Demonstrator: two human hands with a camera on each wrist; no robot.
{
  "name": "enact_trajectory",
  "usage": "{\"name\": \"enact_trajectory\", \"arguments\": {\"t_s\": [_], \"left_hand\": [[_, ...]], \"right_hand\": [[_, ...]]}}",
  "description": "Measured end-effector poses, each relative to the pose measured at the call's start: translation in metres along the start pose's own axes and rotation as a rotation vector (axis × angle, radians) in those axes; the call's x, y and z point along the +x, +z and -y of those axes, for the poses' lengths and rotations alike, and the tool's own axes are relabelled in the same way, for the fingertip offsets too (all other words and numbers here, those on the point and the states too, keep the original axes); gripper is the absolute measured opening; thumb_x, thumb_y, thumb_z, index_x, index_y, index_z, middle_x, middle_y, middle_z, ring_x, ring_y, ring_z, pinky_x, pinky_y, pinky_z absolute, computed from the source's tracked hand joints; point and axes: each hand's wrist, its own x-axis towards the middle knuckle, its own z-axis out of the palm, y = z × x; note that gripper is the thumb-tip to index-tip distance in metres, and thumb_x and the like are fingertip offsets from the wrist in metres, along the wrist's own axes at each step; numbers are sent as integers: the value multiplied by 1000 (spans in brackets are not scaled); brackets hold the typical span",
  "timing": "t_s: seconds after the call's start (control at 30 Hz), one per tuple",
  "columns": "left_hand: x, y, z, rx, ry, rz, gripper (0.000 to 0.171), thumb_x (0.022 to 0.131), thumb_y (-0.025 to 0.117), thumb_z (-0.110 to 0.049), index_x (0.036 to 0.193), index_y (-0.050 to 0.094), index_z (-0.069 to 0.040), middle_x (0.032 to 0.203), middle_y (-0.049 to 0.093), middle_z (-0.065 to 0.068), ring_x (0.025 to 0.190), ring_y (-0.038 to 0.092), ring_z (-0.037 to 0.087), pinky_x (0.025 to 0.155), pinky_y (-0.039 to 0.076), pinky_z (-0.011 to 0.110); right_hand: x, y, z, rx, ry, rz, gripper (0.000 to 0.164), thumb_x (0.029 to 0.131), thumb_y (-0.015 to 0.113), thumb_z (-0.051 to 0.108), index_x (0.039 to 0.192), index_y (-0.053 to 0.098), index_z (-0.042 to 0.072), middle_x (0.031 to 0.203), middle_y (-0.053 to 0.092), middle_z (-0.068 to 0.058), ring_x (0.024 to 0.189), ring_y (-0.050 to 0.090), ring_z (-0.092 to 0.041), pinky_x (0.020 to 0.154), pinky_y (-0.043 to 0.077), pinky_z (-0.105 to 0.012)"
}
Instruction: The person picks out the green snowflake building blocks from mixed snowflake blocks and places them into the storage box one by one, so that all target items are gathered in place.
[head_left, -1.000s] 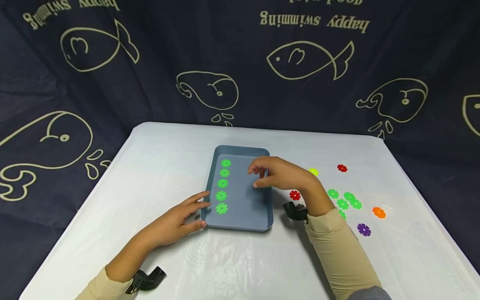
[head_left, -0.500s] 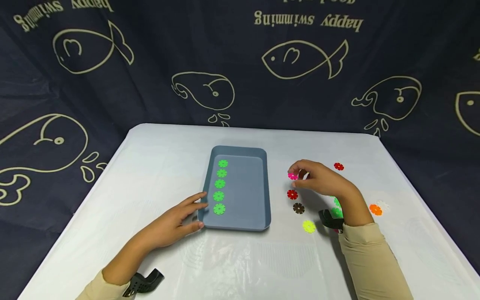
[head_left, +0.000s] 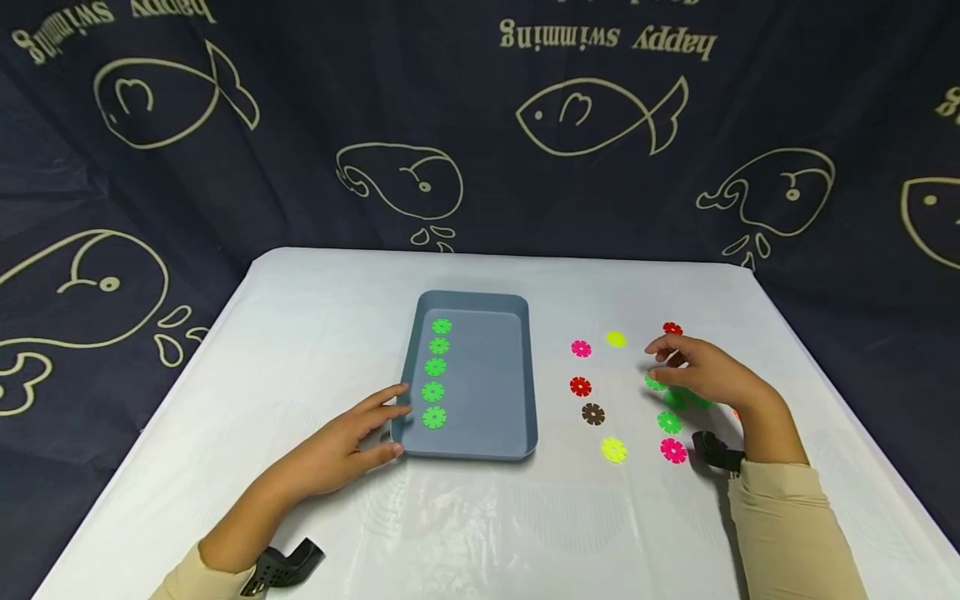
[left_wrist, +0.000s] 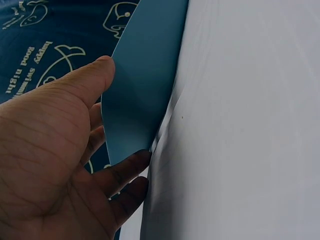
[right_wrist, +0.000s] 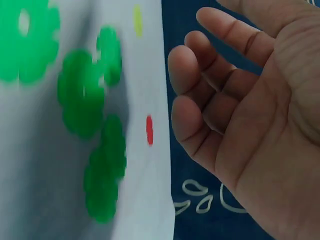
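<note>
My left hand (head_left: 341,450) rests at the lower left side of a grey-blue tray (head_left: 487,375), fingers extended, fingertips at its rim. In the left wrist view, the fingers (left_wrist: 125,172) touch the outside of the tray wall (left_wrist: 142,75). Several green notched snowflake discs stand in a column inside the tray, among them a middle green disc (head_left: 435,367). My right hand (head_left: 712,375) hovers over loose green discs (head_left: 670,422) on the table, fingers loosely bent. Its palm side (right_wrist: 260,120) shows nothing held, and the hand hides part of the green group in the head view.
Other discs lie right of the tray: a pink disc (head_left: 581,348), a red disc (head_left: 580,387), a brown disc (head_left: 593,414), a yellow disc (head_left: 613,451) and another pink disc (head_left: 673,451). A dark fish-print cloth (head_left: 480,125) hangs behind the white table (head_left: 480,525).
My right hand has swung right from over the tray, past the pink disc, to the loose green discs. The left hand stays at the tray, and the head view has shifted slightly.
</note>
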Motion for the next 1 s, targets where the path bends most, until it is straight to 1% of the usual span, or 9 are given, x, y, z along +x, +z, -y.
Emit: {"name": "enact_trajectory", "arguments": {"t_s": [0.13, 0.2, 0.33, 0.43, 0.6, 0.7, 1.0], "left_hand": [[-1, 0, 0, 0, -3, 0, 56, 96, 68, -36, 145, 53, -13, 162, 27, -1, 142, 36, 27, 105, 41, 51], [-1, -1, 0, -2, -5, 0, 56, 96, 68, -35, 145, 53, -13, 162, 27, -2, 142, 36, 27, 105, 41, 51], [-2, -1, 0, -5, -7, 2, 56, 96, 66, -38, 145, 52, -13, 162, 26, -3, 142, 36, 26, 105, 41, 51], [-2, -1, 0, -8, -7, 2, 57, 97, 66, -39, 145, 52, -13, 162, 26, -4, 142, 36, 26, 105, 41, 51], [-1, 0, 0, -9, -3, -1, 56, 96, 66, -38, 145, 53, -13, 162, 26, -3, 142, 36, 26, 106, 40, 51], [-1, 0, 0, -8, -3, -4, 56, 96, 67, -37, 144, 53, -12, 162, 27, -3, 142, 35, 26, 106, 40, 51], [-2, 0, -1, -5, -9, -9, 58, 96, 66, -41, 144, 53, -12, 161, 26, -5, 142, 35, 27, 107, 39, 51]], "right_hand": [[-3, -3, -8, -15, 25, -2, 34, 92, 72, 17, 120, 61, 1, 105, 61, -11, 99, 55, -29, 80, 48, -32], [-3, -3, -12, -14, 44, 2, 35, 92, 73, 18, 120, 61, 1, 106, 60, -11, 98, 55, -29, 79, 48, -31], [0, 0, -19, -12, 90, 19, 37, 91, 74, 20, 121, 61, 2, 107, 58, -12, 97, 53, -29, 80, 48, -36], [3, 5, -22, -9, 107, 31, 36, 90, 74, 19, 120, 62, 2, 104, 58, -10, 97, 51, -28, 83, 47, -38], [6, 12, -27, -24, 69, 42, 32, 89, 75, 16, 115, 62, 2, 102, 59, -9, 96, 51, -27, 86, 45, -42], [7, 15, -29, -37, 42, 42, 33, 88, 76, 15, 114, 62, 0, 100, 58, -10, 95, 50, -27, 86, 44, -44], [9, 18, -27, -41, 47, 33, 29, 86, 77, 10, 108, 62, 0, 93, 54, -8, 91, 47, -27, 79, 43, -41]]}}
